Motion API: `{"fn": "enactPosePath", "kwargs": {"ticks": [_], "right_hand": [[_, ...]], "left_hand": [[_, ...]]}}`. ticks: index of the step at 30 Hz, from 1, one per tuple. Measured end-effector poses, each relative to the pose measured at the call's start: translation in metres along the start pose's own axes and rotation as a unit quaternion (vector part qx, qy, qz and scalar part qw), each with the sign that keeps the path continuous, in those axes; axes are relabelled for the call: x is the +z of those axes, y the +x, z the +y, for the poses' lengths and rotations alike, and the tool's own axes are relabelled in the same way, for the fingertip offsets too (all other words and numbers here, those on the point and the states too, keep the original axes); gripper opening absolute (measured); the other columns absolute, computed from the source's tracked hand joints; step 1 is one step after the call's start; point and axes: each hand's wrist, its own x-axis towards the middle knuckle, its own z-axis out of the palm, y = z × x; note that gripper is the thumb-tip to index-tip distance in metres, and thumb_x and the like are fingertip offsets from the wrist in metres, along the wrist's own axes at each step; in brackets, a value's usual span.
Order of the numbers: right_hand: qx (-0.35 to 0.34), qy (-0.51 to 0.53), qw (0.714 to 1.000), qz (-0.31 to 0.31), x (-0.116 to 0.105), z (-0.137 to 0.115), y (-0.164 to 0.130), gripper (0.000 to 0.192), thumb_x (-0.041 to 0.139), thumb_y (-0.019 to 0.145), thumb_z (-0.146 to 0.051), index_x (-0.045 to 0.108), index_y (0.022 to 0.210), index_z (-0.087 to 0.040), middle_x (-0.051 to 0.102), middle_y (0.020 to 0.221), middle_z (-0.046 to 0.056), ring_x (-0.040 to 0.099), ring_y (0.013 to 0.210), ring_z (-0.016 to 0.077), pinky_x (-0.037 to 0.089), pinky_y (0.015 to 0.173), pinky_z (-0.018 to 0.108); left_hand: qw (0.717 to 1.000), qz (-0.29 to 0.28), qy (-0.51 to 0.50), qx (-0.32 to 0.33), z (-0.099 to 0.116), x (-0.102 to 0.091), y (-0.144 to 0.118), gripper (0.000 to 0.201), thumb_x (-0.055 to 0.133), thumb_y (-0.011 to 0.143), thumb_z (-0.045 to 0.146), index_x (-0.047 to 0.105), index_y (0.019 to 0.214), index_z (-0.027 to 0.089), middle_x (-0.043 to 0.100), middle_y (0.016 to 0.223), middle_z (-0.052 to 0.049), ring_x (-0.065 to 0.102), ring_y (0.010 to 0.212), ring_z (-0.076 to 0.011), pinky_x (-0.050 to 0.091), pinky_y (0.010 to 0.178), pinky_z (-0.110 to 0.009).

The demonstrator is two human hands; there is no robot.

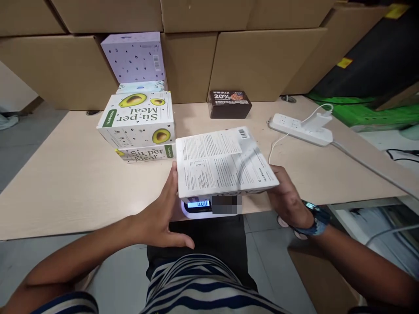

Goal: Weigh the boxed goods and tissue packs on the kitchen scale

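Note:
A white box (222, 163) with printed text and a barcode on its upper face is tilted above a digital scale (185, 210). The scale's lit display reads 0.00, and the box hides most of its top. My right hand (288, 196) grips the box at its near right corner, the fingers partly hidden behind it. At the box's left edge is my left hand (160, 218), fingers stretched out and thumb spread apart. Its fingertips are at the box's side; whether they press on it I cannot tell.
Two stacked avocado-print boxes (140, 126) stand at left, with a lilac box (134, 61) behind. A dark brown box (229, 109) lies at the back of the table (65, 187). A white power strip (297, 128) with cables lies at right. Cardboard cartons (262, 61) line the rear.

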Motion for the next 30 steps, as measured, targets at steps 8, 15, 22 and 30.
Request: {"fn": "enactPosePath", "kwargs": {"ticks": [8,15,22,30], "right_hand": [[0.081,0.17,0.982,0.012,0.015,0.016,0.025,0.077,0.021,0.094,-0.091,0.054,0.146,-0.045,0.064,0.159,0.007,0.066,0.143,0.0369,0.061,0.107,0.065],[0.145,0.093,0.985,0.028,0.017,0.01,0.042,0.094,-0.004,0.094,-0.085,0.044,0.156,-0.035,0.066,0.149,0.014,0.065,0.14,0.0361,0.061,0.108,0.059],[0.084,0.204,0.965,0.144,0.02,0.013,0.075,0.074,0.023,0.096,-0.088,0.064,0.123,-0.032,0.075,0.127,0.011,0.07,0.132,0.036,0.058,0.113,0.057],[0.046,0.111,0.988,0.094,0.022,0.024,0.064,0.104,0.012,0.084,-0.1,0.02,0.17,-0.041,0.037,0.178,0.004,0.031,0.17,0.0402,0.031,0.137,0.061]], "left_hand": [[0.988,0.016,-0.115,-0.106,-0.003,-0.005,0.009,0.127,0.076,0.092,0.068,-0.015,0.176,0.041,-0.007,0.189,-0.007,-0.005,0.175,-0.0428,0.02,0.139,-0.074],[0.982,0.021,-0.142,-0.126,-0.001,0.002,0.022,0.115,0.077,0.093,0.064,0.001,0.177,0.044,0.013,0.188,-0.01,0.01,0.175,-0.0441,0.027,0.137,-0.076],[0.985,0.0,-0.102,-0.142,-0.008,0.001,0.022,0.129,0.074,0.092,0.07,-0.023,0.173,0.042,0.01,0.188,-0.012,0.006,0.175,-0.0444,0.021,0.139,-0.074],[0.975,-0.008,-0.162,-0.154,-0.008,0.0,0.03,0.127,0.073,0.092,0.071,-0.019,0.174,0.04,0.015,0.187,-0.011,0.011,0.174,-0.0448,0.023,0.14,-0.073]]}}
